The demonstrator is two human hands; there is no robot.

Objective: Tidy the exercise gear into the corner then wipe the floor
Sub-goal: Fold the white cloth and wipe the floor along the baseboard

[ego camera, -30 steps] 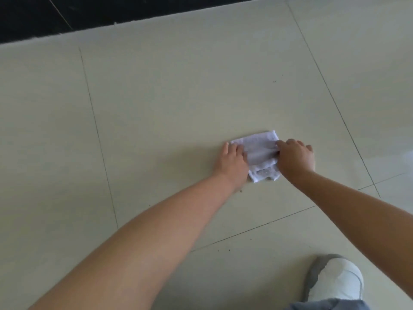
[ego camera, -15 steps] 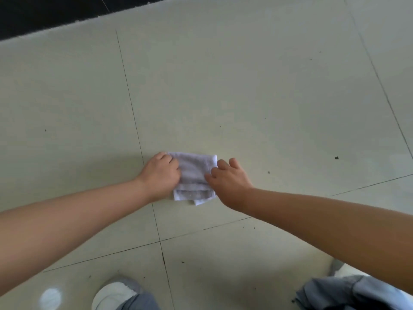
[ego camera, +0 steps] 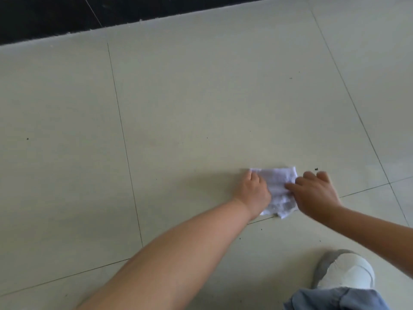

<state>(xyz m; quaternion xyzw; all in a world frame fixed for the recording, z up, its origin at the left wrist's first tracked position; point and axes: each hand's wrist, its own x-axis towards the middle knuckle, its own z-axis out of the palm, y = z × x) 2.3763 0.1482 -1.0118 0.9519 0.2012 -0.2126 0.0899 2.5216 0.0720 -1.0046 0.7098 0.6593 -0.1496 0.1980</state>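
Observation:
A small white cloth [ego camera: 277,186] lies flat on the cream tiled floor [ego camera: 201,108], crumpled at its near edge. My left hand [ego camera: 253,193] covers the cloth's left side, with its fingers curled over the far left corner. On the cloth's right edge sits my right hand [ego camera: 317,196]. Its thumb stretches across the fabric while its fingers rest on the tile just beyond the cloth. No exercise gear is in view.
A dark strip [ego camera: 67,16] borders the floor along the far edge. My white and grey shoe [ego camera: 346,271] and blue trouser hem [ego camera: 335,298] are at the near right. A dark speck [ego camera: 316,169] lies just right of the cloth, with smaller crumbs near the closest grout line.
Both hands slid the cloth left across the tiles, then back to the right. The right hand's fingers now lie more spread, past the cloth's edge.

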